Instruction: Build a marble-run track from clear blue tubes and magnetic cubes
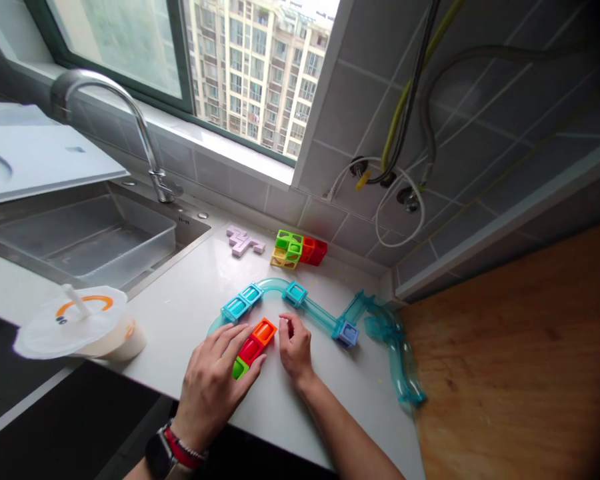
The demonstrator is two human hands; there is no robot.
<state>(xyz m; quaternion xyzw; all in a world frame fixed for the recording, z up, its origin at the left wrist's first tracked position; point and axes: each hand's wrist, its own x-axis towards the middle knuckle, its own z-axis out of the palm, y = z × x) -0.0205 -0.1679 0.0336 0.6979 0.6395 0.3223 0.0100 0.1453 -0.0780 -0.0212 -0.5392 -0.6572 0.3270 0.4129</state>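
My left hand [213, 377] has its fingers and thumb around a short row of hollow toy blocks lying on the counter: orange [265, 331], red [251, 349] and a green one [239, 368] partly under the hand. Just right of the orange block is my right hand [295, 347], fingers curled in; whether anything is inside cannot be seen. Behind both hands runs a clear blue toy track [320, 315] with light-blue blocks [244, 302] set along it. A bluish-purple block [349, 335] sits at its right bend.
Green, yellow and red blocks [293, 250] stand by the wall, beside flat lilac pieces [243, 240]. More blue track [397, 357] lies near the wooden panel [510, 360]. To the left are a sealed drink cup [110, 337], a sink [150, 267] and a tap [145, 137].
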